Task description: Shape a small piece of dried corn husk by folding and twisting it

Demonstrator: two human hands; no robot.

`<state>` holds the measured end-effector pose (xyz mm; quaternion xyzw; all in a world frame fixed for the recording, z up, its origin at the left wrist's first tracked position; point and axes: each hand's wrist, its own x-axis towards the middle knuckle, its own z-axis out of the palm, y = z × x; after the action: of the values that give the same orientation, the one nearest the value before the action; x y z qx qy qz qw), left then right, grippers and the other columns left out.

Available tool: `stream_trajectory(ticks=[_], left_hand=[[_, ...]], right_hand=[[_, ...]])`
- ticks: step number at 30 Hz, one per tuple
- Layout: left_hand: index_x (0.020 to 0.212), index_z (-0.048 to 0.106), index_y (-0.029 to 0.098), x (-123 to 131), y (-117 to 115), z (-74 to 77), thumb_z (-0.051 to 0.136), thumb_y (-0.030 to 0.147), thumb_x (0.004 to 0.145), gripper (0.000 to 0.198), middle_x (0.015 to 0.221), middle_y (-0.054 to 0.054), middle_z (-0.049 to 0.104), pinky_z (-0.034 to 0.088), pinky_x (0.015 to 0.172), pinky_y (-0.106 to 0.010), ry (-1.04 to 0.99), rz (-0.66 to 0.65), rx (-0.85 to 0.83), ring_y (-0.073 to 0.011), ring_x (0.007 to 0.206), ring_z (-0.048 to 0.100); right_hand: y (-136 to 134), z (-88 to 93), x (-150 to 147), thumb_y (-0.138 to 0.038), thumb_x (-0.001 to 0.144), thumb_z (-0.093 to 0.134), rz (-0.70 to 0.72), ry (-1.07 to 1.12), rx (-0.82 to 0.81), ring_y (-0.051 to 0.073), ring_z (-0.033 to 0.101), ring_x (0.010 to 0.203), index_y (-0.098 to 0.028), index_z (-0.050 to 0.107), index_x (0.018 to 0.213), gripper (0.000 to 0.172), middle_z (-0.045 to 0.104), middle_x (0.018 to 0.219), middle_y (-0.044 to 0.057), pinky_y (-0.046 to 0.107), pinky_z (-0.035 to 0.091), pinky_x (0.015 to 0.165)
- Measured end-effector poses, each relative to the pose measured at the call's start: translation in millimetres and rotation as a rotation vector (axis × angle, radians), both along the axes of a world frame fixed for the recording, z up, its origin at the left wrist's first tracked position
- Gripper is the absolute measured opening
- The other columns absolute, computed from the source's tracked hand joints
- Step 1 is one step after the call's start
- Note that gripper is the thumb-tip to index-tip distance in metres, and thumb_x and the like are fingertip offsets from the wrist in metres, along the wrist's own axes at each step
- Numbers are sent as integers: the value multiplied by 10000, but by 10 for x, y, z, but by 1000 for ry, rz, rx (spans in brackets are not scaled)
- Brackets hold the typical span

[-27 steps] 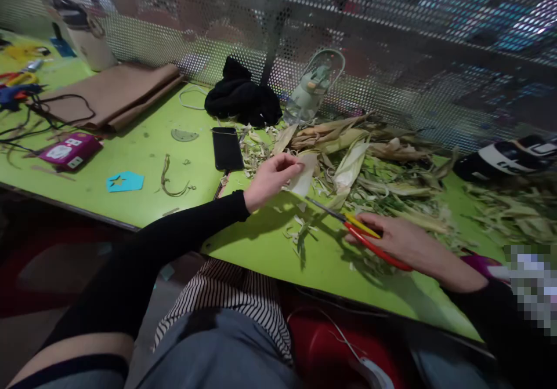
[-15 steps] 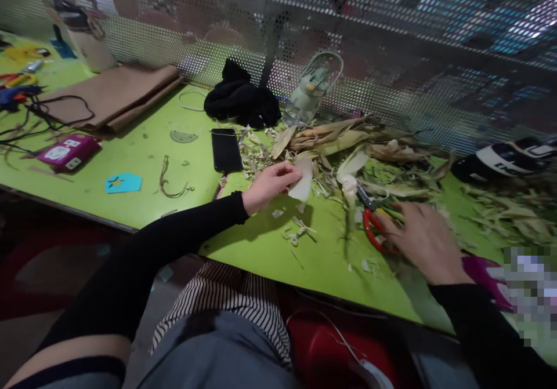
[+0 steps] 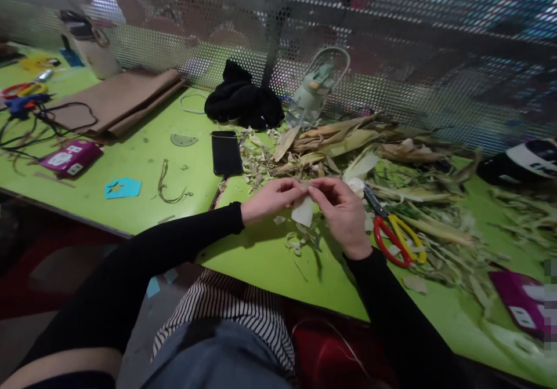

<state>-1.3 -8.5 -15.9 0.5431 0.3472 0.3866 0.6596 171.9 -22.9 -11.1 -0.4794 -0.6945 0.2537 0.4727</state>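
Note:
My left hand and my right hand meet over the green table, both pinching a pale piece of corn husk that hangs between them. Red and yellow scissors lie on the table just right of my right hand, untouched. Small husk trimmings are scattered under my hands. A heap of dry corn husks lies behind them.
A black phone lies left of the husks, with a black cloth and a bottle by the perforated metal screen. Brown paper, a magenta box and a blue star cutout lie to the left.
My right hand has let go of the scissors, which now lie on the table, and has moved left to join my left hand on the husk piece.

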Motion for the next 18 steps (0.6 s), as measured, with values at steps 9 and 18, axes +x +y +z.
stream_trajectory(ticks=[9,18], left_hand=[[743,554,145,-8,-56,-3,569,198,891,158,626,52,471,320,546,-196,-62,-116,-207,-51,548,415],[763,557,151,-75,-79,-110,603,370,889,256,649,39,493,332,547,-219,-5,-112,-97,-71,572,439]], right_hand=[[-133,-57,83,-194,906,644,86,-128,101,135,652,717,-240,749,950,123,756,892,6,269,509,610],[-169,-35,63,-196,913,611,140,-167,99,170,670,788,-217,718,936,112,739,907,35,319,539,687]])
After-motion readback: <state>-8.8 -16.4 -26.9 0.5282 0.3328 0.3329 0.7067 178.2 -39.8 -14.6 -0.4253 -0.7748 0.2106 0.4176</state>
